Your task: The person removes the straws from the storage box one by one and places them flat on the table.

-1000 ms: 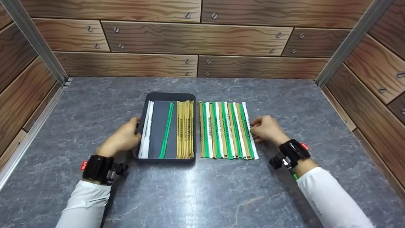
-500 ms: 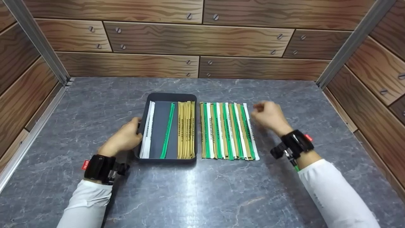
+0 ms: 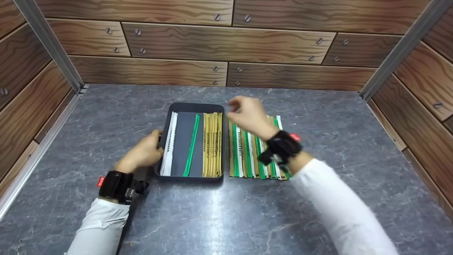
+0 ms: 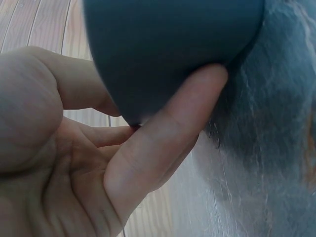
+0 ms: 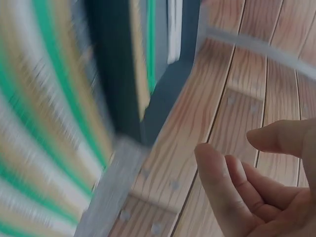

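Dark grey is the tray (image 3: 189, 179), which lies on the marbled table (image 3: 198, 219) a little to the left of the middle, with its long sides running away from the person. Inside it, white sticks (image 3: 169, 145) lie close together along the left wall, one green stick (image 3: 191, 145) lies alone and slightly slanted near the middle, and a bundle of gold sticks (image 3: 212, 145) lies along the right wall. Just beside the tray, on its right, a flat row of sticks (image 3: 249, 157) is spread on the table, where gold, green and white follow one another side by side. With its fingers bent, the left hand (image 3: 143, 150) grips the left wall of the tray from outside; the left wrist view shows one digit pressed along the outer surface. Over the far end of the row, near the far right corner of the tray, is the right hand (image 3: 249, 115). Its fingers are loosely curved, thumb and forefinger stand apart, and it holds nothing. Each wrist wears a black band, and white sleeves (image 3: 336, 198) cover the forearms. Behind the table stands a wall (image 3: 226, 40) with a pattern of wooden planks and screws.
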Demonstrator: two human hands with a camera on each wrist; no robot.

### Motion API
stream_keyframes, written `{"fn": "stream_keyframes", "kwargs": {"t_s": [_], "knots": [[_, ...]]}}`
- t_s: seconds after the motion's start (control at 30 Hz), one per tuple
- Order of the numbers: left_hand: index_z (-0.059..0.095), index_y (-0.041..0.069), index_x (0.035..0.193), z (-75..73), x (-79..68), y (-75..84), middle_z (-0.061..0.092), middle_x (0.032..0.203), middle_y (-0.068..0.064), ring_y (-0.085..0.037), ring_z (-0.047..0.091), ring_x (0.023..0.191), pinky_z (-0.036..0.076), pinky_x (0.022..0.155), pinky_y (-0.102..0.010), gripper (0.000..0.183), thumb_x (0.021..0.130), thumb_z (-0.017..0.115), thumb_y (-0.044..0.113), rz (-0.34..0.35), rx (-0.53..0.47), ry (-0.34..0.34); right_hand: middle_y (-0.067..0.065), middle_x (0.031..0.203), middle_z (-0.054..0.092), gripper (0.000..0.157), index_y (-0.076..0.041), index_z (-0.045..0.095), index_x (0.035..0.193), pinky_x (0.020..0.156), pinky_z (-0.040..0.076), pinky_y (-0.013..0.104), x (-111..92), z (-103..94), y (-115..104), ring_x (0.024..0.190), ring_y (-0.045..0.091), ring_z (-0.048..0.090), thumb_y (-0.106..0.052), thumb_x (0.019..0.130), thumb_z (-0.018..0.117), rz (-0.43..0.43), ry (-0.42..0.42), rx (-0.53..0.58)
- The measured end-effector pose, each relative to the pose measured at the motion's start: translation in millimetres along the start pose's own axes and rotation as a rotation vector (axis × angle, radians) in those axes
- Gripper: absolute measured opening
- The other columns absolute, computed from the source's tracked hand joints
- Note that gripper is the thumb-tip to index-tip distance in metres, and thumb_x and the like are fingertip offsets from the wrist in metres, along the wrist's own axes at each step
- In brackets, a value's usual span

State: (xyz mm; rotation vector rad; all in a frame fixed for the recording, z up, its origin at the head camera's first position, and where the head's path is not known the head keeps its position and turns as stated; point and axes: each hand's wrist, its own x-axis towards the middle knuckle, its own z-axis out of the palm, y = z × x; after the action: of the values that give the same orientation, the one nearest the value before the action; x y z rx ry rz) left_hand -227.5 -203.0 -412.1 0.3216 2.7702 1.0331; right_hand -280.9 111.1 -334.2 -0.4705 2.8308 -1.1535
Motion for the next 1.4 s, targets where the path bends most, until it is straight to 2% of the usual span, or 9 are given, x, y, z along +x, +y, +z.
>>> {"fn": "stream_keyframes", "kwargs": {"t_s": [0.2,0.3,0.37,0.43,0.6,0.77,0.97,1.27,1.4], "knots": [[0.033,-0.017,0.148,0.5,-0.7,0.6,0.055,0.135,-0.041,-0.051,0.053,0.129,0.042,0.113,-0.06,0.06,0.092,0.05,-0.004,0.019,-0.002,0.013,0.004,0.093,0.068,0.042,0.003,0.064,0.133,0.063,0.053,0.025,15,45.6,-28,0.069,0.013,0.058,-0.008,0.092,0.068,-0.06,-0.105,-0.121],[0.034,-0.018,0.148,-0.1,-0.9,0.5,0.054,0.135,-0.041,-0.051,0.053,0.128,0.042,0.113,-0.06,0.06,0.092,0.05,-0.005,0.023,-0.006,0.017,-0.004,0.069,0.044,0.005,-0.003,0.068,0.092,0.051,0.037,0.022,23,64.0,-35,0.055,0.01,0.038,-0.006,0.089,0.066,-0.074,-0.154,-0.257],[0.034,-0.018,0.147,-0.7,-1.1,0.1,0.054,0.135,-0.042,-0.052,0.053,0.128,0.042,0.113,-0.06,0.059,0.092,0.05,-0.005,0.027,-0.006,0.021,-0.006,0.064,0.031,0.023,-0.011,0.051,0.069,0.05,0.03,0.025,27,75.0,-38,0.055,0.012,0.031,-0.002,0.085,0.065,-0.096,-0.176,-0.361],[0.035,-0.019,0.146,-0.7,-1.4,-0.6,0.054,0.134,-0.042,-0.052,0.053,0.128,0.042,0.113,-0.061,0.058,0.091,0.05,-0.005,0.028,-0.003,0.023,-0.005,0.064,0.027,0.041,-0.017,0.032,0.063,0.05,0.03,0.028,31,84.3,-39,0.059,0.015,0.032,0.0,0.081,0.064,-0.102,-0.202,-0.447],[0.035,-0.018,0.146,0.1,-1.7,-1.6,0.055,0.135,-0.041,-0.051,0.054,0.127,0.043,0.112,-0.06,0.058,0.092,0.05,-0.004,0.014,0.0,0.019,0.002,0.073,0.051,0.03,-0.014,0.044,0.065,0.059,0.048,0.035,33,100.8,-40,0.071,0.022,0.049,0.001,0.08,0.064,-0.061,-0.268,-0.53],[0.034,-0.017,0.147,0.7,-0.7,-2.2,0.054,0.135,-0.041,-0.051,0.053,0.128,0.043,0.112,-0.06,0.059,0.092,0.05,-0.004,0.005,0.007,0.018,0.013,0.101,0.072,0.008,-0.005,0.069,0.084,0.076,0.06,0.04,36,110.7,-41,0.085,0.024,0.062,0.002,0.083,0.064,-0.032,-0.276,-0.586],[0.034,-0.018,0.147,0.7,-0.1,-1.0,0.054,0.135,-0.041,-0.051,0.053,0.129,0.043,0.112,-0.06,0.059,0.092,0.05,-0.004,0.014,0.009,0.021,0.016,0.113,0.074,0.009,-0.003,0.073,0.091,0.084,0.06,0.041,41,117.2,-39,0.098,0.028,0.069,-0.001,0.085,0.067,0.013,-0.267,-0.567],[0.034,-0.017,0.147,0.9,0.1,-1.3,0.054,0.136,-0.04,-0.051,0.053,0.129,0.042,0.113,-0.06,0.059,0.092,0.05,-0.004,0.009,-0.003,0.022,0.004,0.055,0.059,0.034,-0.014,0.046,0.055,0.038,0.051,0.027,44,111.5,-27,0.04,0.015,0.058,-0.001,0.079,0.065,0.12,-0.282,-0.304],[0.033,-0.017,0.148,0.7,0.0,-1.7,0.054,0.136,-0.04,-0.051,0.053,0.129,0.041,0.114,-0.06,0.06,0.092,0.05,-0.005,0.002,-0.005,0.023,0.001,0.044,0.052,0.039,-0.015,0.042,0.052,0.034,0.047,0.025,44,104.9,-26,0.035,0.013,0.056,-0.003,0.081,0.064,0.136,-0.27,-0.207]]}}
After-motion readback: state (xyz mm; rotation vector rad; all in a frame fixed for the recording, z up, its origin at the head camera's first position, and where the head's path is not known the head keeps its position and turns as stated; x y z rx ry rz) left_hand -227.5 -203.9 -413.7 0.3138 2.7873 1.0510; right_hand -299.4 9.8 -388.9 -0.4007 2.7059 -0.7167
